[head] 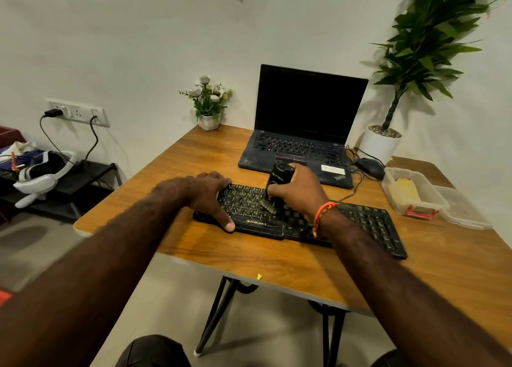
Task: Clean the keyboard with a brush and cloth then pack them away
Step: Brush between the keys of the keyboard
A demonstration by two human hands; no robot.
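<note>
While the left hand [210,197] presses flat on the keyboard's [360,222] left end, the right hand [297,192] wraps the brush [277,185] mid-keyboard; it looks light, rigid-handled, soft-bristled.

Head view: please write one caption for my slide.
Right hand brushes the keyboard with a brush; left hand steadies it.

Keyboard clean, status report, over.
Left hand steadies keyboard. Right hand grips brush, bristles on keys. Cloth sits in container. Nothing obstructing.

cloth [405,194] partly hidden in box [432,200]
</note>
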